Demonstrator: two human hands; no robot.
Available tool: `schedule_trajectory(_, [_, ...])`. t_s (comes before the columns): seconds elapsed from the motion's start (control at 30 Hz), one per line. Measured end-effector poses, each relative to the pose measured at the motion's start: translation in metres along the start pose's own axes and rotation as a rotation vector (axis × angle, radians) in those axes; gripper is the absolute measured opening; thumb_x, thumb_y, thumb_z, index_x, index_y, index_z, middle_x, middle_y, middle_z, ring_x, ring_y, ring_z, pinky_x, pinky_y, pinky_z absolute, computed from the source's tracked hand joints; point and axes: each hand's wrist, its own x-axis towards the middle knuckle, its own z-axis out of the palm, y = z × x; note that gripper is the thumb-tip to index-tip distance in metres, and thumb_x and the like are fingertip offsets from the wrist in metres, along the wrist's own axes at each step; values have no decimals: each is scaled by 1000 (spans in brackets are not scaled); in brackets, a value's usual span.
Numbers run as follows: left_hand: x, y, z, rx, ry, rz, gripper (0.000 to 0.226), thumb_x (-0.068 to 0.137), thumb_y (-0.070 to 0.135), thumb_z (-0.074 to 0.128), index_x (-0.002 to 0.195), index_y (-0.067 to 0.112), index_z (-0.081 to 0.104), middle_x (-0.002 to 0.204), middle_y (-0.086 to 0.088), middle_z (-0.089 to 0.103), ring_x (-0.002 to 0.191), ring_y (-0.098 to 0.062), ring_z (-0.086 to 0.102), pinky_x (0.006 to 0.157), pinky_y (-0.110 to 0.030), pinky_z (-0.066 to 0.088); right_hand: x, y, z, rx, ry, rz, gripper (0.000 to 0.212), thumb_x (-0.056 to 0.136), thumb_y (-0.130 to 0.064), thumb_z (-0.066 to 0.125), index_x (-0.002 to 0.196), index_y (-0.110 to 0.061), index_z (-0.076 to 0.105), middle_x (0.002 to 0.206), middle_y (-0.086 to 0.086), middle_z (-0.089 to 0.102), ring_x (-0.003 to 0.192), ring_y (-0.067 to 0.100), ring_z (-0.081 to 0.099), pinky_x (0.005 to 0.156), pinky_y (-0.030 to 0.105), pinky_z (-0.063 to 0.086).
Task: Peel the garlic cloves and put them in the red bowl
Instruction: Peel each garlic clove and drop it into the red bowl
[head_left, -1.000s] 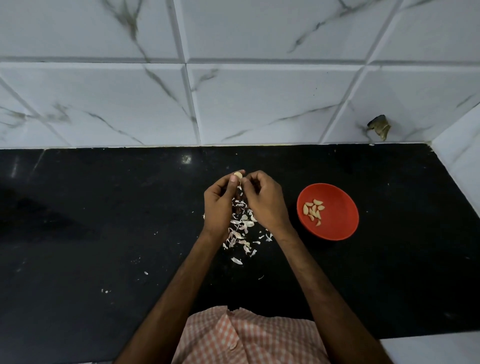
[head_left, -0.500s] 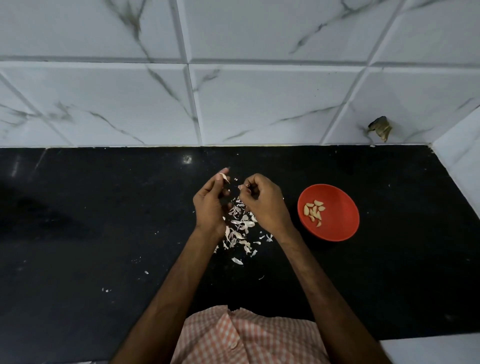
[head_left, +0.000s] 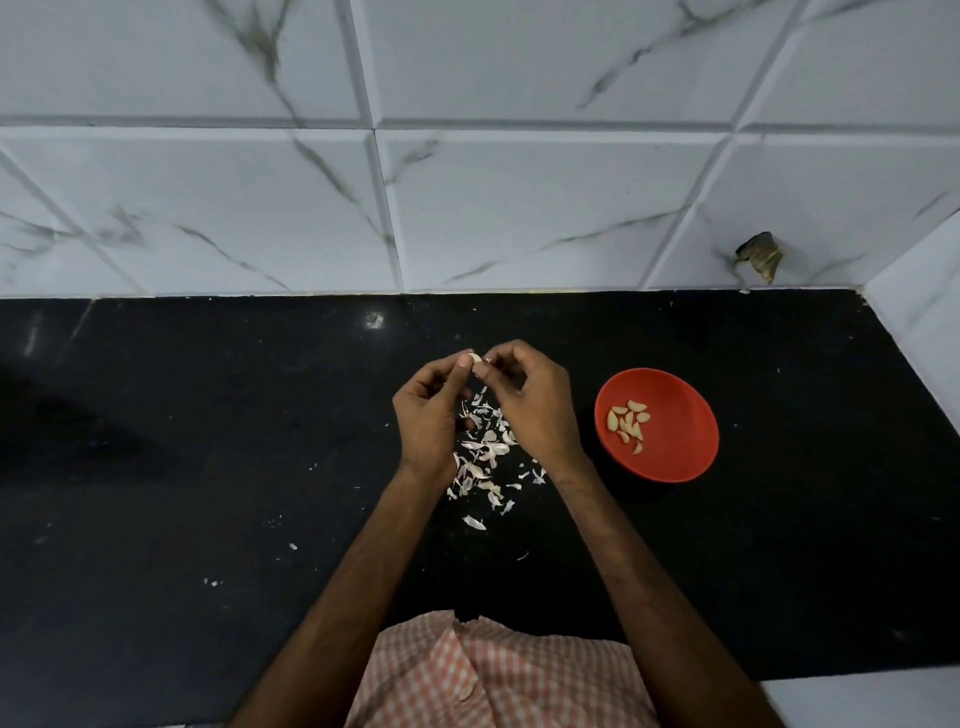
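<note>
Above the black counter (head_left: 182, 467), my left hand (head_left: 428, 415) pinches a small pale garlic clove (head_left: 475, 358) between thumb and fingertips. My right hand (head_left: 530, 400) meets it from the right, its thumb and forefinger pinching the clove's edge, where a bit of skin shows. A heap of papery garlic skins (head_left: 485, 462) lies on the counter under and between the hands. The red bowl (head_left: 675, 452) stands to the right of my right hand and holds several peeled cloves (head_left: 628, 421).
A marble-tiled wall (head_left: 519, 208) rises behind the counter and turns a corner at the far right. A dark broken patch (head_left: 759, 255) marks the wall near that corner. Loose skin flakes (head_left: 213, 582) are scattered on the near counter. My checked shirt (head_left: 493, 675) fills the bottom.
My hands drew apart half a second ago with the clove in the left; they have come back together, both pinching the clove.
</note>
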Motion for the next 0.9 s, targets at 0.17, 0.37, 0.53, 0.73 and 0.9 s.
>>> schedule_trajectory(0.17, [1, 2, -3, 136, -74, 41, 9, 96, 15, 67, 97, 9, 73, 80, -9, 64, 67, -16, 55, 41, -23, 38, 1, 5, -2, 14, 42, 36, 7, 90, -12, 74, 87, -10, 69, 80, -6, 68, 78, 6, 66, 71, 17, 53])
schedule_trajectory(0.37, [8, 10, -14, 510, -157, 228, 13, 96, 20, 68, 98, 11, 77, 82, 2, 75, 71, -15, 68, 58, -27, 53, 2, 8, -6, 23, 25, 95, 1, 91, -11, 73, 92, -10, 73, 83, -6, 72, 79, 3, 68, 73, 14, 53])
schedule_trajectory(0.53, [6, 11, -13, 844, -161, 372, 14, 97, 28, 67, 95, 17, 77, 82, 12, 74, 74, -2, 68, 65, -19, 53, 3, 2, -6, 14, -4, 58, 3, 93, -10, 70, 94, -13, 70, 85, -9, 71, 82, 2, 69, 70, 18, 57])
schedule_trajectory(0.73, [5, 12, -9, 985, -113, 412, 14, 95, 28, 67, 93, 17, 75, 79, 10, 72, 67, -2, 65, 60, -24, 53, 2, 5, -4, 11, -31, 89, 8, 90, -9, 74, 97, -10, 70, 88, -5, 72, 82, 5, 70, 75, 25, 60])
schedule_trajectory(0.9, [3, 13, -6, 1022, -65, 403, 12, 93, 28, 68, 87, 18, 71, 72, 11, 66, 61, -3, 62, 56, -21, 49, 1, 3, -3, -1, -35, 68, 12, 88, -4, 75, 99, -7, 71, 91, -3, 73, 85, 5, 70, 78, 23, 60])
